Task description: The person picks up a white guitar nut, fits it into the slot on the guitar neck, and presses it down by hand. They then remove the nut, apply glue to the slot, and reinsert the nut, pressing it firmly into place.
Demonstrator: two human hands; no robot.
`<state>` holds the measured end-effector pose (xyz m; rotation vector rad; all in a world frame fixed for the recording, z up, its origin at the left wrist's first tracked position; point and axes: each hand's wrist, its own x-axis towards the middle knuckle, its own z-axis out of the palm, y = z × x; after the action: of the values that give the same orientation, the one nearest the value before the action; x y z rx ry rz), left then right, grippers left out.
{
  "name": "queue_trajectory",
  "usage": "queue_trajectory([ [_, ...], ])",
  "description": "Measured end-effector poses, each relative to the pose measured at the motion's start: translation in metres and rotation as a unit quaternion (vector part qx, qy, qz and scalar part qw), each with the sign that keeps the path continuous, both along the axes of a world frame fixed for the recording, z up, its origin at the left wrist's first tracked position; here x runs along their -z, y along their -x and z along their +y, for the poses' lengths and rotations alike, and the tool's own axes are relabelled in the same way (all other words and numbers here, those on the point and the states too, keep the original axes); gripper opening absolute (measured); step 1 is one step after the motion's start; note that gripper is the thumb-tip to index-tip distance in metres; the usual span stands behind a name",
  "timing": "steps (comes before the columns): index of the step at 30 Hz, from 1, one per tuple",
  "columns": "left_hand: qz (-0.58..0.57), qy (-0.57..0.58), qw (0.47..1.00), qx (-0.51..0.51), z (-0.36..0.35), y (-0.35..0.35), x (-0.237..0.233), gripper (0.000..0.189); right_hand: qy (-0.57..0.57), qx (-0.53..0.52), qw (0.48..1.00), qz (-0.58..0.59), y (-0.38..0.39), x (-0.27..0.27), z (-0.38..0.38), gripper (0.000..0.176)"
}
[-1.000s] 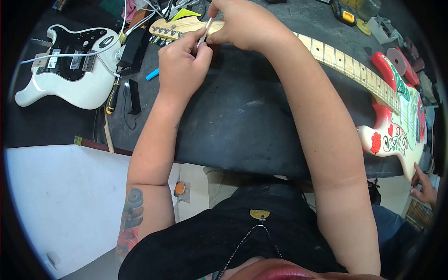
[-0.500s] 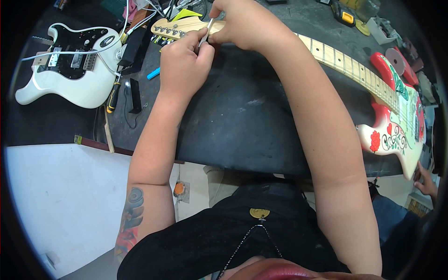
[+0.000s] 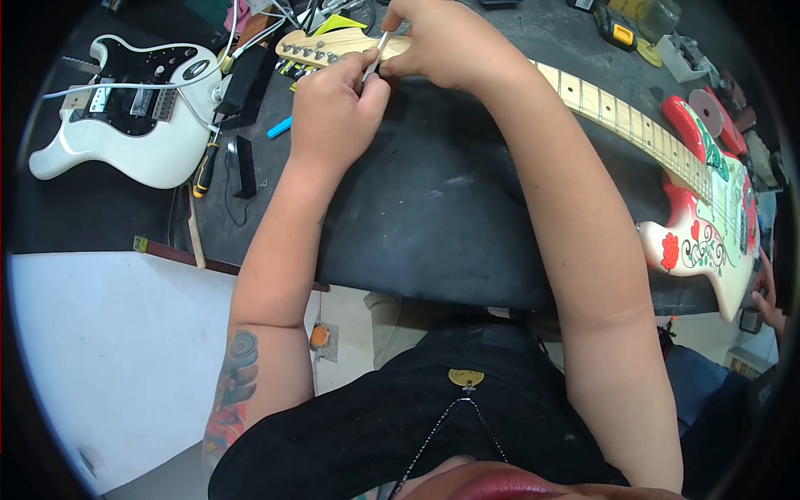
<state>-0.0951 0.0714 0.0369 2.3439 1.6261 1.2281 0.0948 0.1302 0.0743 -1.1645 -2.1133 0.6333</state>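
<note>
A guitar with a red and white floral body (image 3: 696,246) lies across the bench, its maple neck (image 3: 612,112) running up to the left. My left hand (image 3: 342,108) is closed in a pinch on the near end of a thin pale strip (image 3: 382,46), which lies crosswise where the headstock (image 3: 333,43) meets the fretboard. My right hand (image 3: 437,42) curls around the neck just beside it, fingers on the far side and thumb on the near side. Its forefinger is close to the strip's far end. Tuning posts show on the headstock.
A white guitar body (image 3: 154,154) with a black pickguard lies at the left, a white cable across it. Nearby are a screwdriver (image 3: 205,171), a black box (image 3: 242,167) and a blue pen-like item (image 3: 280,127). Another person's hand (image 3: 765,292) shows at the right edge.
The view has shifted slightly. Both my hands keep nearly the same hold at the strip and neck. The other person's hand at the right edge has moved up a little.
</note>
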Motion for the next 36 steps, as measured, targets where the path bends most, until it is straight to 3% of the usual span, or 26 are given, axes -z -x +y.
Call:
queue_trajectory([
  [6,-0.027,0.005,1.000,0.002,0.001,0.000,0.002,0.031,0.001,0.009,1.000,-0.017,-0.001,-0.006,-0.004,0.043],
  [8,-0.002,0.001,1.000,-0.006,0.000,-0.001,0.000,0.031,0.072,-0.008,0.997,-0.004,-0.008,-0.019,-0.012,0.043],
  [11,0.027,-0.032,0.999,-0.002,0.000,-0.002,0.001,0.030,-0.006,0.003,1.000,-0.023,-0.001,-0.001,0.002,0.044],
  [14,0.037,-0.031,0.999,-0.004,0.000,-0.001,0.001,0.030,-0.016,0.001,1.000,-0.017,-0.002,0.001,0.002,0.044],
  [20,-0.047,0.020,0.999,0.005,0.002,0.002,0.007,0.031,0.002,-0.010,1.000,0.015,-0.003,0.002,0.002,0.043],
  [29,0.044,-0.029,0.999,-0.003,0.000,-0.002,-0.001,0.031,-0.019,0.004,1.000,-0.013,-0.001,0.001,0.002,0.043],
  [36,-0.001,-0.008,1.000,-0.001,-0.001,-0.001,0.002,0.031,-0.003,-0.003,1.000,0.001,-0.001,0.003,0.004,0.044],
])
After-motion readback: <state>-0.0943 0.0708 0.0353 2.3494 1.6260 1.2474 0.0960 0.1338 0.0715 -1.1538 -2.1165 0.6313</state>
